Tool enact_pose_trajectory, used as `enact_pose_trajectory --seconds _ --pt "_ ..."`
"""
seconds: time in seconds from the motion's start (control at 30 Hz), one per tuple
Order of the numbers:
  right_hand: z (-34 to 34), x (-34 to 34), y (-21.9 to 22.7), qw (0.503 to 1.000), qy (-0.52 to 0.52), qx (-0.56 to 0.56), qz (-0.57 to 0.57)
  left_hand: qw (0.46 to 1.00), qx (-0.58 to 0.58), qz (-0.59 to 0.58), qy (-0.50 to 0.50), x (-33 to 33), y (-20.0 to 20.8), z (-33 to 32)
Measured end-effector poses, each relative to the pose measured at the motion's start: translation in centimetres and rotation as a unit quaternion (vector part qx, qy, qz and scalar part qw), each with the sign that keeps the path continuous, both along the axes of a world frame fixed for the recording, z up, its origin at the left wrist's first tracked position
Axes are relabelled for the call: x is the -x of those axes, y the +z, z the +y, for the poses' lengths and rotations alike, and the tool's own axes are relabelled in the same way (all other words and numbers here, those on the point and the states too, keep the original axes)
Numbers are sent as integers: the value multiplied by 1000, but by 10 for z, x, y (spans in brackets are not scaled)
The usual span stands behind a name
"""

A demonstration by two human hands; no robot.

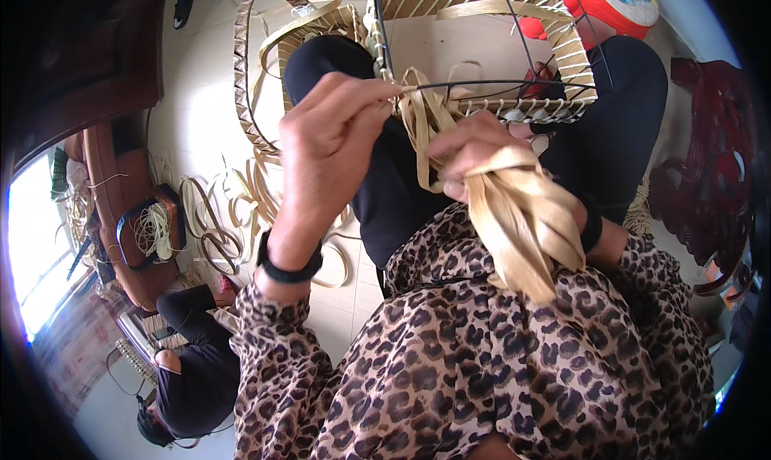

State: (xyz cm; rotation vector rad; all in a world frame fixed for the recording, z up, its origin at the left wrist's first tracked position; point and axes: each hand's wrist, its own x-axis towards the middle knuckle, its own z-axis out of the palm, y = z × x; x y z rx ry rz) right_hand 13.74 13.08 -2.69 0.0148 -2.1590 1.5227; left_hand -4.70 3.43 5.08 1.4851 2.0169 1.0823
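On the lap, against the wire-framed basket [482,50] | left hand [329,155] pinches strip ends at its rim | right hand [474,151] grips pale strips [522,219] | light, pliable, likely kink-prone; hold near rim.

free: basket interior [450,46] | blocked: wire frame [514,78], strip bundle [522,211]
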Motion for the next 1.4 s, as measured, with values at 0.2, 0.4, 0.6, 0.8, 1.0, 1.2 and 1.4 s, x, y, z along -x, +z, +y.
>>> enact_pose_trajectory --seconds 0.2,0.4,0.6,0.8,1.0,1.2,1.4 --pt "0 -34 22 994 -21 88 -59 996 -18 77 -32 5 -36 18" --pt "12 -60 46 998 -49 15 -40 996 51 7 -71 13 -32 27" --pt "9 -83 46 984 -133 66 -101 974 203 -82 -52 18 -24 32" --pt "10 -69 44 944 -151 267 -119 947 293 -118 -63 17 -16 38" --pt "14 -54 -14 957 -72 258 -112 920 337 -186 -76 15 -17 40" --pt "6 -23 -19 826 168 531 -89 902 352 -229 -103 15 -23 39" --pt "-16 4 13 988 65 -125 -67 900 342 -249 -104 12 -16 41"
